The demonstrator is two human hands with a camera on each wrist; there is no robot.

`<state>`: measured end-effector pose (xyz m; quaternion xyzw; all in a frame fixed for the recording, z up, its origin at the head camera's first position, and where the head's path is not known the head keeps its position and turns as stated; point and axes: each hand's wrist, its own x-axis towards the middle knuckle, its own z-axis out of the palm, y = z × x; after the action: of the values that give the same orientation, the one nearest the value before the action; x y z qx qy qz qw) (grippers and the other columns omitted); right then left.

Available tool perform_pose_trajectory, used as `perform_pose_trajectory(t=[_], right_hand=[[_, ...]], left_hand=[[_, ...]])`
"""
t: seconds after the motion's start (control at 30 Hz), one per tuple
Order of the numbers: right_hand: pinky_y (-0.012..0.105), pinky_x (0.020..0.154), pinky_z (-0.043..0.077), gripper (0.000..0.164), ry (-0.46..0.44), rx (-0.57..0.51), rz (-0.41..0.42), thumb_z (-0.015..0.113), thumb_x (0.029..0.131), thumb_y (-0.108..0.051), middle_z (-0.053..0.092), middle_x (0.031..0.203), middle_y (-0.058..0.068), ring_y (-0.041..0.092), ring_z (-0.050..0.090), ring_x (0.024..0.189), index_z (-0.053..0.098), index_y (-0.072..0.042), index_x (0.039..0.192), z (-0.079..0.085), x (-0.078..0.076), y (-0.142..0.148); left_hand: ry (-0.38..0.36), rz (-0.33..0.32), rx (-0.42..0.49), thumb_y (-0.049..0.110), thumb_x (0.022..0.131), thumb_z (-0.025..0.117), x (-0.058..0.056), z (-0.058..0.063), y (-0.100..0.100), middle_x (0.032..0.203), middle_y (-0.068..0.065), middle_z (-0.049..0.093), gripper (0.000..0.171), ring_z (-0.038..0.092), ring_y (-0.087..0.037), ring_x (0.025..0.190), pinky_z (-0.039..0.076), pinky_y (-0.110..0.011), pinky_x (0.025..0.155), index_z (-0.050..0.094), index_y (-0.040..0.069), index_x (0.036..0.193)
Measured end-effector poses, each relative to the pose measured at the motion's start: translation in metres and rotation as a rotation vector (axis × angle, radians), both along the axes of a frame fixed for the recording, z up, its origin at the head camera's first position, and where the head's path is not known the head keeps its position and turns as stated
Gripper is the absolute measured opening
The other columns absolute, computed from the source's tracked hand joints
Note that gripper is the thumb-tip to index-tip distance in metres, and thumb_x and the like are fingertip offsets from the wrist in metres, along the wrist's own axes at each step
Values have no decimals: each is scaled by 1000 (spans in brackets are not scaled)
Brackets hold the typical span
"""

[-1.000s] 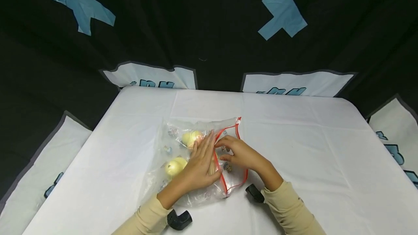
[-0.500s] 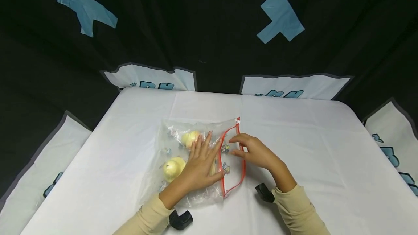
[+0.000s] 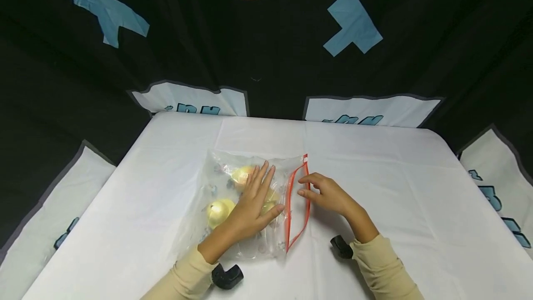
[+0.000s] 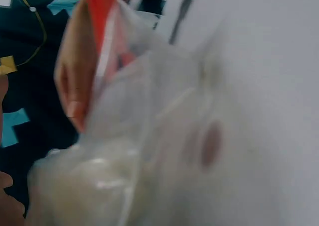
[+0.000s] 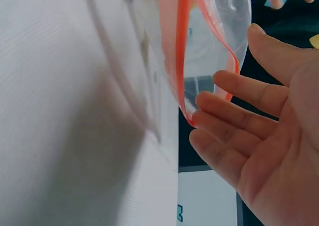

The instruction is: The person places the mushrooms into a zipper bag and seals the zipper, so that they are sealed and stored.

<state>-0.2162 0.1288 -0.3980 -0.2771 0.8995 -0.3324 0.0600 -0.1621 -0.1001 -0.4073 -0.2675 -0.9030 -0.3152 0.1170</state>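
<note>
A clear zip bag (image 3: pixel 195 226) with red strips along its mouth lies on the table, mouth toward the right. Through its plastic show several round, pale yellow fruit-like things, one of them a yellow ball (image 3: pixel 217 214) at the left. My left hand (image 3: pixel 251 207) rests flat across the bag, fingers straight and slightly spread. At the red-edged mouth, my right hand (image 3: pixel 326 193) has its fingers loosely bent. The right wrist view shows the fingertips (image 5: pixel 204 116) right at the red strip (image 5: pixel 172 47), with nothing pinched. The left wrist view is blurred and mostly filled by plastic.
A white cloth covers the table (image 3: pixel 395 207). Black wrist-worn pieces, one by the left sleeve (image 3: pixel 226 277) and another by the right sleeve (image 3: pixel 341 247), sit low over it. Behind hangs a black curtain (image 3: pixel 250 45) with blue patches.
My right hand has drawn back rightward from the inner red strip to the outer one. My left hand has shifted slightly left, off the strip, and its fingers have spread.
</note>
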Motion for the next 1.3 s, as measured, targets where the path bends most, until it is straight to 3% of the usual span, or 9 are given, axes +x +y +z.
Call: perform_pose_trajectory(t=[0.1, 0.23, 0.4, 0.5, 0.7, 0.83, 1.03, 1.17, 1.3], right_hand=[[47, 93, 43, 37, 6, 14, -9, 58, 87, -25, 58, 117, 15, 32, 53, 113, 59, 0, 115, -3, -2, 1], [48, 97, 40, 42, 13, 47, -28, 57, 87, -27, 56, 121, 18, 33, 49, 117, 56, 2, 118, -1, -2, 0], [48, 98, 38, 47, 18, 53, -91, 57, 87, -29, 54, 124, 20, 34, 47, 119, 54, 4, 121, 6, -3, -2], [48, 99, 38, 47, 22, 38, -99, 57, 87, -28, 53, 125, 19, 34, 47, 120, 54, 3, 121, 8, -5, -2], [48, 99, 38, 46, 19, 18, -99, 57, 87, -28, 54, 124, 19, 34, 47, 120, 54, 3, 121, 5, -7, -3], [48, 99, 38, 44, 24, 0, -96, 58, 87, -27, 55, 123, 18, 33, 48, 119, 55, 2, 120, 1, -8, -2], [50, 99, 37, 44, 41, -48, -157, 58, 88, -25, 52, 127, 18, 34, 45, 122, 53, 0, 123, 3, -14, 6], [54, 104, 28, 56, 47, -6, -201, 57, 88, -29, 37, 141, 19, 37, 32, 132, 40, -2, 135, 9, -18, 13], [56, 105, 26, 66, 49, 50, -225, 58, 86, -35, 30, 145, 21, 38, 27, 134, 34, -3, 139, 11, -20, 15]], left_hand=[[61, 42, 7, 52, 90, 39, 0, 12, -9, 154, -10, 6, 75, 2, -35, 141, 9, -55, 111, 9, 15, 148], [97, 168, -90, 39, 88, 53, 0, 21, -25, 152, -15, 13, 72, 3, -37, 140, 9, -56, 110, 19, 13, 146], [48, 247, -267, 36, 91, 49, -1, 13, -44, 151, -18, 17, 64, 4, -42, 139, 7, -56, 110, 26, 11, 144], [15, 273, -304, 36, 92, 45, -5, 6, -51, 150, -19, 19, 61, 5, -43, 138, 6, -56, 110, 26, 11, 144], [-113, 243, -271, 37, 95, 37, -10, -5, -55, 148, -23, 20, 60, 5, -47, 136, 4, -61, 108, 23, 8, 145], [-140, 240, -289, 39, 95, 37, -7, -5, -53, 149, -23, 16, 61, 1, -47, 136, 2, -60, 108, 20, 10, 146], [-173, 203, -291, 45, 92, 41, -11, 17, -49, 151, -22, 11, 70, -4, -46, 137, -2, -61, 107, 15, 11, 147], [-182, 200, -314, 49, 91, 40, -24, 36, -50, 153, -18, 5, 75, -9, -45, 137, -8, -61, 106, 10, 12, 148], [-178, 193, -375, 53, 89, 41, -32, 41, -51, 153, -17, 3, 77, -10, -45, 136, -9, -63, 105, 9, 14, 148]])
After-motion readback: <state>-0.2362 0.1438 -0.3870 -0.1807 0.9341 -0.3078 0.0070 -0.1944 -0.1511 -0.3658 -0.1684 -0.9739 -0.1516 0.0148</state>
